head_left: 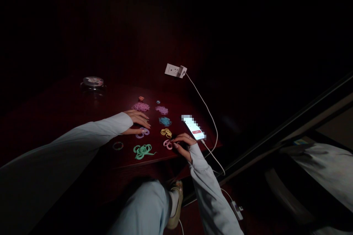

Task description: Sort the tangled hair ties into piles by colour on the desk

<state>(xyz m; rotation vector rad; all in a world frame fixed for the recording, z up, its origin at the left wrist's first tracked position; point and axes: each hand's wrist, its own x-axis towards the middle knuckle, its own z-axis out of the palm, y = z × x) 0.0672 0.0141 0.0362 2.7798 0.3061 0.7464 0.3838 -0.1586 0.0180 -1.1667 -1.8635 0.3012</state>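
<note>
My left hand (138, 120) reaches over the table with its fingers stretched out flat. Its thumb touches a small group of purple hair ties (146, 132), partly hidden beneath it. At the table's front right, my right hand (184, 143) has thumb and forefinger closed at the edge of some pink hair ties (166, 144). Just behind these lie yellow hair ties (166, 133). A larger heap of green hair ties (143, 151) sits near the front edge, and a multicoloured ring (118, 146) lies to its left.
Behind my hands are piles of small bands: pink (141, 107), purple (162, 110) and blue (165, 121). A lit phone (194, 127) lies at right, its white cable (205, 104) running to a wall socket (172, 69). A round lidded container (93, 83) stands back left.
</note>
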